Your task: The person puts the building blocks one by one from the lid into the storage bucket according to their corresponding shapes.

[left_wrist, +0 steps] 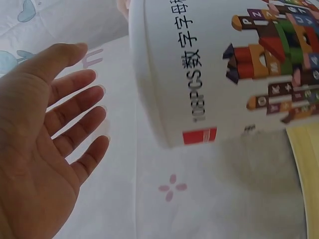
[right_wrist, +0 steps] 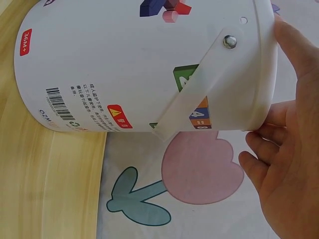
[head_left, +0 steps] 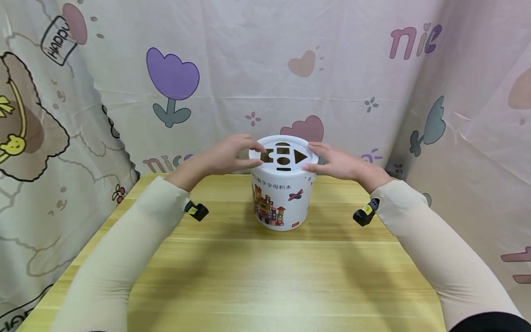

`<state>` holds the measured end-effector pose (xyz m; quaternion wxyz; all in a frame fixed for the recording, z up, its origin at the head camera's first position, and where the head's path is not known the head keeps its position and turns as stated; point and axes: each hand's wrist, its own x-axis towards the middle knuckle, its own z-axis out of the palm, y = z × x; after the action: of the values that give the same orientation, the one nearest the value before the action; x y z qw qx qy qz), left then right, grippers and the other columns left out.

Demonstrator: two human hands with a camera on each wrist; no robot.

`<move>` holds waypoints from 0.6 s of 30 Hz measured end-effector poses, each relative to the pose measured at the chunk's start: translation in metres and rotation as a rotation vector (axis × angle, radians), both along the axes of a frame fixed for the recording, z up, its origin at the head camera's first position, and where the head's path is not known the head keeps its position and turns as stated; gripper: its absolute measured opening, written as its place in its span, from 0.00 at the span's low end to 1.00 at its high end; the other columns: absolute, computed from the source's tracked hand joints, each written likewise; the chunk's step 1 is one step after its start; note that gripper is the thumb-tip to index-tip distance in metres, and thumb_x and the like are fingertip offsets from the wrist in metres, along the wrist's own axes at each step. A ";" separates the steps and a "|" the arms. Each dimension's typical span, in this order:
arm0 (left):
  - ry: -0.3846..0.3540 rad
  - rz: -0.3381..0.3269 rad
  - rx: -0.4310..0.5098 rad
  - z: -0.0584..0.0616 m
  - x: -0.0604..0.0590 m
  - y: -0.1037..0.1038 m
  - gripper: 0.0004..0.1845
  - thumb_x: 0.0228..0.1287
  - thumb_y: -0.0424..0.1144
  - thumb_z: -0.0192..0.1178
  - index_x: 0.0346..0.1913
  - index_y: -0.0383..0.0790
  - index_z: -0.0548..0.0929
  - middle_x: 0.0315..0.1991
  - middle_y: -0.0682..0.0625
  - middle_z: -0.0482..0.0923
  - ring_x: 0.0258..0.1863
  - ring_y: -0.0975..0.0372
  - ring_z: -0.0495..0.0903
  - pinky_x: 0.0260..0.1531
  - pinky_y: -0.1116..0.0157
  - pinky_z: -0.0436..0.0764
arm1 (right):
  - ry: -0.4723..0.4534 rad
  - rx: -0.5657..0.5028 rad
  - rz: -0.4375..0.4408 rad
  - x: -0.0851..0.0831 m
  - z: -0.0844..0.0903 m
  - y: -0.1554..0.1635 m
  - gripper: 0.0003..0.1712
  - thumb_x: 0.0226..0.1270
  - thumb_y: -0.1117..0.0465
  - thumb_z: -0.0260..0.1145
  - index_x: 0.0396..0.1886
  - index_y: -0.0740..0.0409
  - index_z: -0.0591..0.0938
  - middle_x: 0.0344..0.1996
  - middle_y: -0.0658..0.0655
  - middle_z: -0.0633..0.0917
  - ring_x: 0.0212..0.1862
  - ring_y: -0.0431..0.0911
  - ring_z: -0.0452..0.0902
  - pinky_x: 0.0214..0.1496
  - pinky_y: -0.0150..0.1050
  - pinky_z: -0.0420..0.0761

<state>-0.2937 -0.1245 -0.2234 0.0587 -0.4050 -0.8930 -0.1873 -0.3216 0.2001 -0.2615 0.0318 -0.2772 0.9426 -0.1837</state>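
A white bucket (head_left: 282,203) with printed coloured blocks stands upright on the wooden table. Its white lid (head_left: 292,168), pierced by variously shaped holes, is on top. At the lid's left edge is my left hand (head_left: 232,154), thumb and fingers spread. The left wrist view shows this hand (left_wrist: 45,134) with loosely bent fingers, apart from the bucket wall. On the opposite side, my right hand (head_left: 338,161) rests on the lid's rim, thumb nearer me and fingers at the back. In the right wrist view, the bucket's pale strap handle (right_wrist: 197,82) hangs beside a metal rivet.
The wooden table (head_left: 286,281) stretches from the bucket towards me. Close behind it hangs a patterned cloth (head_left: 249,60), with further cloth on both sides. Each wrist carries a small black camera, one on the left sleeve (head_left: 153,207) and one on the right sleeve (head_left: 406,207).
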 end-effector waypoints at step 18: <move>0.026 0.162 -0.005 -0.025 0.040 -0.095 0.23 0.67 0.49 0.63 0.62 0.47 0.77 0.59 0.51 0.74 0.49 0.56 0.75 0.51 0.51 0.76 | -0.016 -0.012 -0.004 -0.002 -0.001 0.000 0.53 0.66 0.29 0.54 0.79 0.56 0.51 0.78 0.57 0.49 0.75 0.59 0.45 0.72 0.61 0.54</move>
<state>-0.2541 -0.2190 -0.2483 0.0841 -0.3339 -0.9225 -0.1742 -0.3233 0.2005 -0.2625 0.0372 -0.2738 0.9418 -0.1916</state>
